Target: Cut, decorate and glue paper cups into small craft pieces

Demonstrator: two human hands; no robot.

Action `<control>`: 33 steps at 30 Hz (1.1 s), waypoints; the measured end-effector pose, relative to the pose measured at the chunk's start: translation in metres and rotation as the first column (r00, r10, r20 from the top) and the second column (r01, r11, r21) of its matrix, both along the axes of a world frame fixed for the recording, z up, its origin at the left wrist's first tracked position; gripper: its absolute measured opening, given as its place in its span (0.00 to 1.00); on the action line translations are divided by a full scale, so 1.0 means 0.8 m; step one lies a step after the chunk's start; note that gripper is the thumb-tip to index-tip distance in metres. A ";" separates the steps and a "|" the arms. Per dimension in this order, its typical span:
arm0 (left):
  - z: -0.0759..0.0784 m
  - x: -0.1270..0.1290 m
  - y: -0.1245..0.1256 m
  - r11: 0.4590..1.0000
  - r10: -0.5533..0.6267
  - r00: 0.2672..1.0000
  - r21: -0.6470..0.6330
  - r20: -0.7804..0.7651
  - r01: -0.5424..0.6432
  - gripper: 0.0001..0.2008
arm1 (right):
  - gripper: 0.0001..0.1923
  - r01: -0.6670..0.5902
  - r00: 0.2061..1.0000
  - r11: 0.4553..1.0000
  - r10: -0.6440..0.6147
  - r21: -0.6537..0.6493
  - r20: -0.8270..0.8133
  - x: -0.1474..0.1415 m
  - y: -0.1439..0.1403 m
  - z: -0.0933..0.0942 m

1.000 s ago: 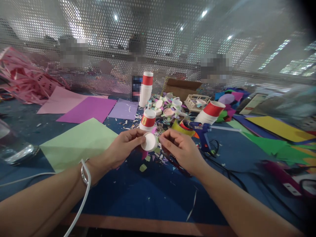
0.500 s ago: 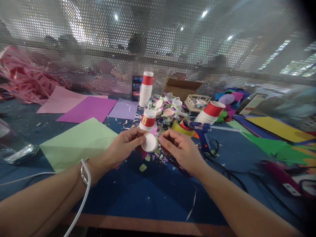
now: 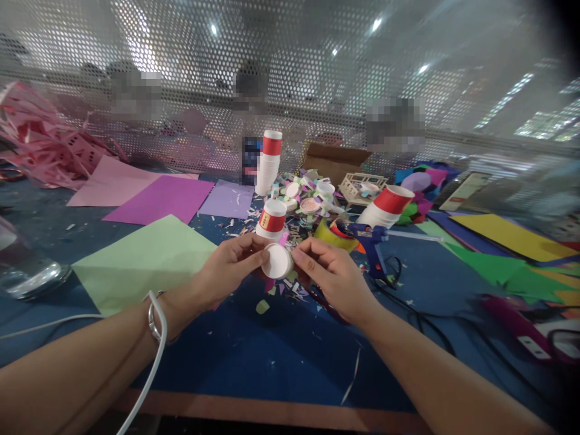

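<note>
Between my two hands is a small round white disc with a raised rim [image 3: 278, 261], which looks like the cut-off bottom of a paper cup. My left hand [image 3: 238, 260] pinches its left edge between thumb and fingers. On the opposite side, my right hand [image 3: 333, 275] is closed, with thumb and fingertips at the disc's right edge; whether a small piece is also in them I cannot make out. Just beyond the disc stands a red and white paper cup [image 3: 272, 219]. Paper scraps [image 3: 263, 307] lie on the blue table below it.
A blue glue gun [image 3: 372, 241] stands right of my right hand. Behind are a cup stack [image 3: 269, 166], a heap of small paper pieces [image 3: 312, 192] and tilted cups [image 3: 387, 205]. Light green paper [image 3: 149, 260] lies left; a white cable [image 3: 156, 356] crosses my left forearm.
The white disc has shifted slightly to the right and turned a little between my fingers. Both hands keep almost the same place, and the things on the table have not moved.
</note>
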State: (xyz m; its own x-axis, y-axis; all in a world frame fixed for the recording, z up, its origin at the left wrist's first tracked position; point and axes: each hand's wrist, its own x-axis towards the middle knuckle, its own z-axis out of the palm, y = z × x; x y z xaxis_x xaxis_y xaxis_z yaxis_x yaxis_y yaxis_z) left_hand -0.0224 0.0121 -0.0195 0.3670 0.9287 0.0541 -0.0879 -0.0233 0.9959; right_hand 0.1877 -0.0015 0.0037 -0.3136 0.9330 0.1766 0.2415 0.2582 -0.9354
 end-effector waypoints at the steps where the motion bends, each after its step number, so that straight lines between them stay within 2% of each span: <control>1: -0.001 0.000 0.000 1.000 -0.003 1.000 0.002 0.008 0.003 0.11 | 0.16 -0.002 1.000 1.000 0.002 -0.007 -0.005 -0.001 0.000 0.000; 5: -0.002 0.001 0.000 1.000 -0.006 0.999 -0.013 0.054 0.007 0.11 | 0.16 0.001 1.000 1.000 -0.001 -0.011 -0.017 -0.002 0.000 -0.002; 10: 0.003 0.004 0.000 0.996 0.022 0.989 -0.094 0.145 -0.009 0.09 | 0.17 0.030 0.999 1.000 -0.030 -0.003 -0.025 -0.002 0.000 -0.004; 15: 0.008 0.000 0.001 0.987 0.045 0.993 -0.159 0.107 -0.027 0.08 | 0.17 0.094 0.995 0.995 -0.094 0.033 0.024 0.001 0.002 -0.006; 19: 0.009 -0.006 0.002 1.000 0.008 1.000 -0.027 -0.023 -0.008 0.12 | 0.17 0.119 0.991 0.992 -0.122 0.043 0.055 0.004 0.005 -0.005; 24: 0.009 -0.010 0.002 0.991 -0.013 0.985 0.126 -0.171 0.036 0.15 | 0.17 0.049 0.994 0.999 -0.049 0.001 0.098 0.003 0.003 -0.001; 29: 0.005 -0.009 -0.002 0.975 -0.039 0.978 0.207 -0.207 0.083 0.18 | 0.14 -0.091 0.991 0.995 0.095 -0.047 0.097 -0.001 0.002 -0.001; 33: 0.010 -0.008 -0.007 0.978 -0.005 0.984 0.205 -0.177 0.041 0.22 | 0.14 -0.092 0.992 0.994 0.097 -0.063 0.076 -0.001 0.000 0.002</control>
State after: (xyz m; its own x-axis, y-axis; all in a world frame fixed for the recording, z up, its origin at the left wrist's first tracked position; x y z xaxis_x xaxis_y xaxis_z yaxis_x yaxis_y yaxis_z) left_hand -0.0286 0.0066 -0.0118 0.4090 0.8950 0.1779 0.0837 -0.2309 0.9694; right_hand 0.1867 -0.0012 0.0050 -0.4118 0.9065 0.0934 0.2921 0.2284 -0.9287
